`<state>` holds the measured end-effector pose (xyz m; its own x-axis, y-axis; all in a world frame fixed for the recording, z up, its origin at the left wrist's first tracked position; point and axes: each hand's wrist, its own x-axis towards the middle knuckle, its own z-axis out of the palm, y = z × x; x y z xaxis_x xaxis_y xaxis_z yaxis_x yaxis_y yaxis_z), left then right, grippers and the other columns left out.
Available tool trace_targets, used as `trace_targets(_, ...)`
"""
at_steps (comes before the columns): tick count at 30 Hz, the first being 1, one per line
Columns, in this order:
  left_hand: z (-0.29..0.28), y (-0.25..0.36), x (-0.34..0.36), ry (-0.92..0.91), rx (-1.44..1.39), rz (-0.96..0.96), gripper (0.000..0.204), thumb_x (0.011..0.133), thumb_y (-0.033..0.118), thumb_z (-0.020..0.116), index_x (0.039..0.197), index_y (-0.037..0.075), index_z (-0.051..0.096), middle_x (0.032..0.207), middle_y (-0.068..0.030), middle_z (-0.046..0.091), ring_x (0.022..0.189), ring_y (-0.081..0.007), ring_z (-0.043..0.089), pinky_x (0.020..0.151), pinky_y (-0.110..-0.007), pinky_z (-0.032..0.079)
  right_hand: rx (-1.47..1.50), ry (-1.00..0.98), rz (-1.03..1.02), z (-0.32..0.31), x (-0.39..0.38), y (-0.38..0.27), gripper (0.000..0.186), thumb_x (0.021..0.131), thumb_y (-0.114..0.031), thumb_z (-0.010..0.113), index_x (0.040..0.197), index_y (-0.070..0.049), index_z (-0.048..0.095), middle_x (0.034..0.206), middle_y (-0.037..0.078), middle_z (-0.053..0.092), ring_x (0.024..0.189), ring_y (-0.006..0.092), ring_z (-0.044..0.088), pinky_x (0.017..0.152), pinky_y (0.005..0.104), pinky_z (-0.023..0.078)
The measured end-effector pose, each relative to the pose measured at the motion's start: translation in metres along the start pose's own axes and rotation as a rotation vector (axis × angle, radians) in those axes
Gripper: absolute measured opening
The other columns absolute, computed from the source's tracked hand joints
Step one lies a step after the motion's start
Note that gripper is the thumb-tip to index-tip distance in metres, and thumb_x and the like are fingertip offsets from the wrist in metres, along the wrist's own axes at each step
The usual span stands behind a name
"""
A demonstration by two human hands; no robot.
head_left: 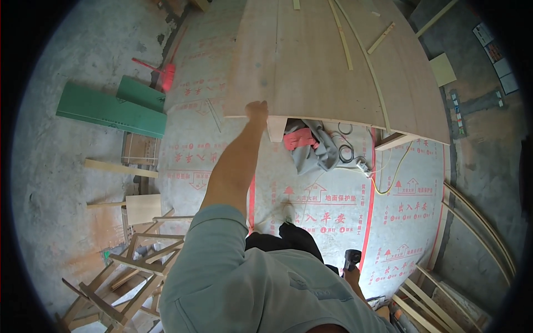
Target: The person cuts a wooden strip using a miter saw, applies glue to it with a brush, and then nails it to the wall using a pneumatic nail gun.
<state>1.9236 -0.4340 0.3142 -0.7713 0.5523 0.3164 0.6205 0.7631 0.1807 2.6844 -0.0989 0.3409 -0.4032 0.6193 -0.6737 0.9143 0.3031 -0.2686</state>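
Note:
A wide plywood sheet (pixel 311 83) lies on top of a low wooden support ahead of me. My left hand (pixel 257 111) reaches out to its near edge, left of the middle, with the fingers curled in. Whatever those fingers hold, if anything, is hidden. Low at my right side, my right hand (pixel 351 276) is wrapped round a black hand-held tool (pixel 352 257); its exact kind is unclear. Thin wood strips (pixel 363 61) rest on the sheet's right half. Grey cloth with a red patch (pixel 313 147) lies under the near edge.
Printed floor covering (pixel 311 200) spreads beneath. A yellow cable (pixel 391 186) and a power strip (pixel 363 166) lie near the support. Green boards (pixel 111 108) and a red tool (pixel 167 76) are at left, a wooden frame (pixel 133 261) lower left, timber lengths (pixel 427 305) lower right.

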Motion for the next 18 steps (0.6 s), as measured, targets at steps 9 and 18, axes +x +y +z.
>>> trace_targets(9,-0.084,0.035,-0.047,0.109,-0.685,-0.704,0.032,0.090,0.032,0.067,0.081,0.002,0.071,0.073,-0.0190,0.068,0.068,-0.0340,0.066,0.066,-0.046,0.048,-0.004,-0.068,0.097,0.010,-0.002,-0.056,0.035,0.074,-0.023,0.073,0.100,-0.002,0.070,0.090,0.019,0.074,0.087,0.0351,0.073,0.078,0.0457,0.056)
trace_targets(18,-0.096,-0.080,0.132,-0.050,-0.265,-0.245,0.021,0.090,0.018,0.065,0.109,0.012,0.071,0.105,-0.0140,0.068,0.099,-0.0334,0.064,0.086,-0.045,0.051,-0.112,0.119,0.013,-0.011,-0.017,-0.152,0.043,0.074,-0.024,0.078,0.111,-0.004,0.067,0.097,0.021,0.073,0.094,0.0379,0.071,0.082,0.0475,0.055)
